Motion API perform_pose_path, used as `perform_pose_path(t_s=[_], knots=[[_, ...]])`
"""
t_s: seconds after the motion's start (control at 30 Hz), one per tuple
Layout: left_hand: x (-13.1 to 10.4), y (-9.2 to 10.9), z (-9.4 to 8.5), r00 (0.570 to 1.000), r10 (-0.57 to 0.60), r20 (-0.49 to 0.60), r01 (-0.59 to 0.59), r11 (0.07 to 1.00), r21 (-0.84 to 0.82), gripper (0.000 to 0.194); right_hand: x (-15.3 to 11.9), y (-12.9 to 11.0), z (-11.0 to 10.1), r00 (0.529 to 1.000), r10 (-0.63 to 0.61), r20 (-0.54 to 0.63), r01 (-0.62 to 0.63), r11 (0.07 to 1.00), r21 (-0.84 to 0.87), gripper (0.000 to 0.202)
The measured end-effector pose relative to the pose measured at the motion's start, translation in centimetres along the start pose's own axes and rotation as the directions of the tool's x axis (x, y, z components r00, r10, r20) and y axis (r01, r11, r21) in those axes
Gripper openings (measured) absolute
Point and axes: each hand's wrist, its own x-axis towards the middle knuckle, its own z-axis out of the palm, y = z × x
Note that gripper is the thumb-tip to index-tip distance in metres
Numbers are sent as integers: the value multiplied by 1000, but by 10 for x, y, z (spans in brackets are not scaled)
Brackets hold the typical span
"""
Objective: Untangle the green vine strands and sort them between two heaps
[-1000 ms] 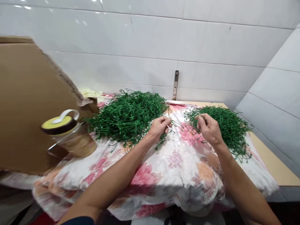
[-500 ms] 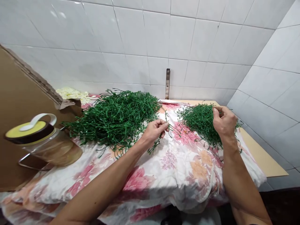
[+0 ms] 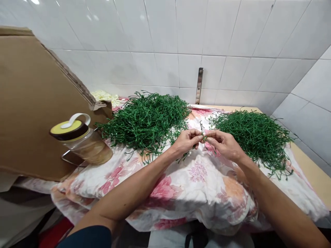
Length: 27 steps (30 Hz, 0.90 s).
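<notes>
We see two bare hands brought together above the middle of a flowered cloth point(image 3: 199, 193), their fingertips close to touching. The left hand point(image 3: 188, 140) has a narrow grip, thumb against finger, on a thin green sprig point(image 3: 202, 128) whose upper end sticks up above the fingers. The right hand point(image 3: 224, 144) is pinched just as narrowly at the same spot — we cannot tell whether it grips that sprig or a second one, as the fingers hide the join. A few green stems point(image 3: 184, 157) show below the left hand; we cannot tell if they are held or lie on the cloth.

To the left of the hands we find a large heap of green sprigs point(image 3: 148, 120), and to the right another heap point(image 3: 254, 136), with the held sprig between the two. Farther left, a clear jar point(image 3: 94, 151) with a yellow and dark lid point(image 3: 69, 129) stands just beside a cardboard box point(image 3: 33, 103). Behind the box edge we make out some pale yellow pieces point(image 3: 104, 96). Under the cloth, a tan board point(image 3: 307, 168) shows at the right, and a metal strip point(image 3: 199, 86) stands upright against the tiled wall point(image 3: 165, 34).
</notes>
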Motion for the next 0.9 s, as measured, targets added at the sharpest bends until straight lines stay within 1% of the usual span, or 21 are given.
perform_pose_path(t_s=[0.1,0.17,0.33,0.43,0.5,0.67,0.8,0.9], knots=[[-1,0,1,1000,1,9,-1,1000,9,32,0,4,2,999,22,33,-24,998,60,31],[-2,1,0,1000,0,11,0,1000,13,32,0,4,3,1000,14,26,-15,999,35,32],[-2,1,-1,1000,-12,26,11,999,38,38,-1,0,2,997,-80,16,81,991,-109,25],[-2,-1,-1,1000,-24,15,24,998,49,44,-2,-4,2,986,-169,-8,163,960,-227,25],[-1,-3,0,1000,-23,-4,23,998,51,46,-3,-7,4,978,-207,-23,190,931,-312,26],[1,-9,-1,999,2,-33,0,998,60,42,-4,-3,9,976,-218,1,198,884,-422,21],[1,-9,0,1000,-14,1,14,1000,16,43,-4,6,15,968,-251,20,228,839,-494,22],[0,-9,2,999,-15,-33,16,1000,27,44,-4,8,18,966,-252,48,240,820,-520,23]])
